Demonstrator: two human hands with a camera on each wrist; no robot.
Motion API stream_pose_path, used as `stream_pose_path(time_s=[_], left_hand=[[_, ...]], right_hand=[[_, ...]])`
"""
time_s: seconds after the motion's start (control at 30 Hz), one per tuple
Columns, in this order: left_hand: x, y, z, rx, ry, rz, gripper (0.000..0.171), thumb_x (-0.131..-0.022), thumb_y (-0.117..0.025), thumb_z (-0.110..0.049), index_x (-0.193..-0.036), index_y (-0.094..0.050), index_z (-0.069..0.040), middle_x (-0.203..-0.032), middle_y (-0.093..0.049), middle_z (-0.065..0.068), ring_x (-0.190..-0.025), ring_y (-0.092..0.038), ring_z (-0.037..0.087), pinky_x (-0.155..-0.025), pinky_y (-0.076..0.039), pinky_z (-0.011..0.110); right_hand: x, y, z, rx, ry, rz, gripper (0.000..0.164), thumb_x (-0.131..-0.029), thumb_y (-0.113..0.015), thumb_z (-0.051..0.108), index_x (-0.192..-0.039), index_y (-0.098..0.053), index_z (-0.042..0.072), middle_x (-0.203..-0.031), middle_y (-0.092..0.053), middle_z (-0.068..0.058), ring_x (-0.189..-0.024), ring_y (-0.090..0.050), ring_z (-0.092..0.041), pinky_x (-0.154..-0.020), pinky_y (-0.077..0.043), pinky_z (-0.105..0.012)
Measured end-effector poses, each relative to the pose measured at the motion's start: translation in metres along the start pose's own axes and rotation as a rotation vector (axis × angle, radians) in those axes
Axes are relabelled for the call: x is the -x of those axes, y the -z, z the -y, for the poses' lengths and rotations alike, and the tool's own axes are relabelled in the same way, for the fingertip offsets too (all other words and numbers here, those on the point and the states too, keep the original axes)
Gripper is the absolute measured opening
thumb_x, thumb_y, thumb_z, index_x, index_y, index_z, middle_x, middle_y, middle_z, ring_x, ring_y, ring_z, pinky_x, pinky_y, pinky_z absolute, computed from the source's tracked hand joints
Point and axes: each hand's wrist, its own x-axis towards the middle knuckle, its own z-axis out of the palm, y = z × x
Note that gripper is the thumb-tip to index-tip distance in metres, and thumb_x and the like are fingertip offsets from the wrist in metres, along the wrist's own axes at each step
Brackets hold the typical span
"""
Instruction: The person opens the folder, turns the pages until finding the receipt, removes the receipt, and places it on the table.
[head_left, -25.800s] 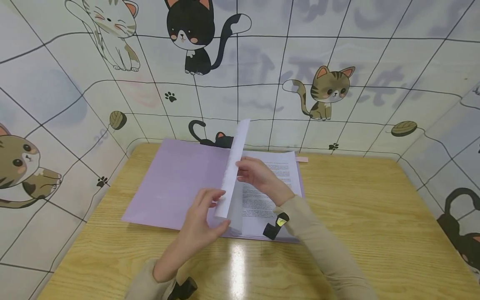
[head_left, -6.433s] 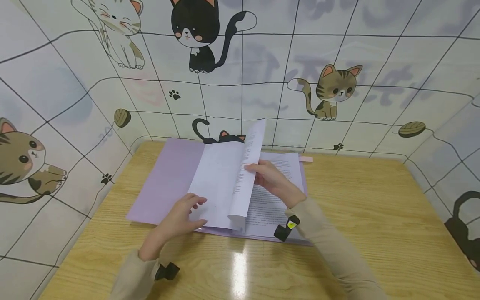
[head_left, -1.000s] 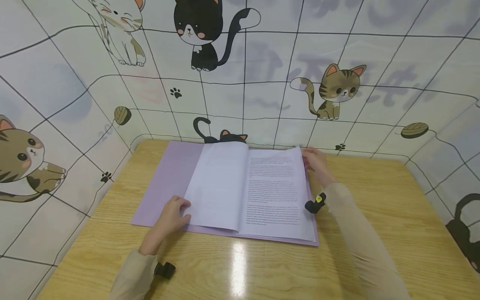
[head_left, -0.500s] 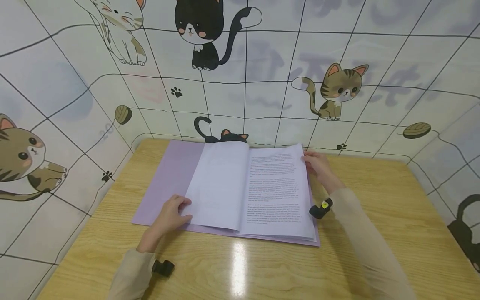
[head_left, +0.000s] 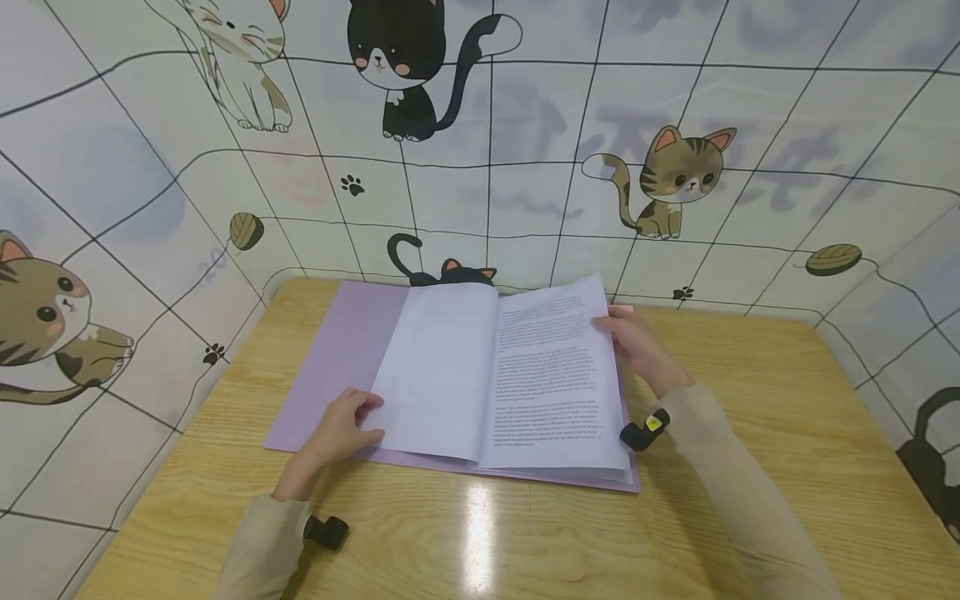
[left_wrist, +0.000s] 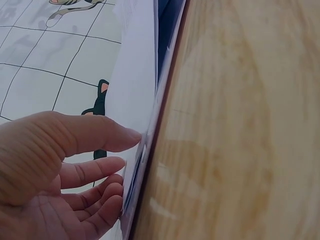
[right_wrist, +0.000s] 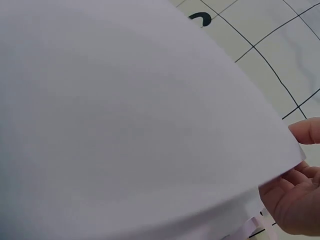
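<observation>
A lilac folder (head_left: 330, 358) lies spread on the table with printed sheets inside. Its turned pages (head_left: 435, 375) rest on the left, blank side up. My right hand (head_left: 637, 346) pinches the upper right edge of the top printed page (head_left: 551, 392), whose far corner is raised and bowed. In the right wrist view the underside of a sheet (right_wrist: 140, 110) fills most of the picture, its corner between thumb and fingers. My left hand (head_left: 337, 429) rests at the lower left edge of the turned pages, and its thumb and relaxed fingertips (left_wrist: 117, 165) touch the paper.
The folder lies on a wooden table (head_left: 780, 433) close to the back wall (head_left: 525, 200), which has cat drawings. A pink tab (head_left: 624, 308) sticks out by the folder's upper right corner. Each wrist wears a small black camera (head_left: 326, 532).
Since a second ago, my right hand has taken the page's right edge and raised its far corner. Earlier, more sheets were turned over to the left. The left hand stays in place.
</observation>
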Motion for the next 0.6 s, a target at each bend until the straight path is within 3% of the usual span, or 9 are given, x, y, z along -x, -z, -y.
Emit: stream_pose_path(time_s=[0.27, 0.6], left_hand=[[0.0, 0.001, -0.001, 0.012, 0.001, 0.008, 0.038, -0.068, -0.076, 0.0, -0.102, -0.061, 0.007, -0.089, -0.052, 0.01, -0.08, -0.048, 0.021, -0.07, -0.044, 0.031], [-0.001, 0.0, -0.002, 0.01, 0.005, 0.001, 0.037, -0.067, -0.076, 0.001, -0.1, -0.062, 0.008, -0.087, -0.051, 0.01, -0.078, -0.047, 0.02, -0.068, -0.044, 0.03]], right_hand=[[0.01, -0.007, 0.005, -0.038, 0.018, 0.085, 0.055, -0.096, -0.049, 0.014, -0.146, -0.029, 0.003, -0.124, -0.051, -0.012, -0.091, -0.06, -0.01, -0.08, -0.047, -0.023], [0.02, -0.016, 0.011, -0.044, 0.024, 0.109, 0.053, -0.096, -0.048, 0.013, -0.145, -0.03, 0.003, -0.12, -0.054, -0.01, -0.092, -0.061, -0.013, -0.08, -0.048, -0.026]])
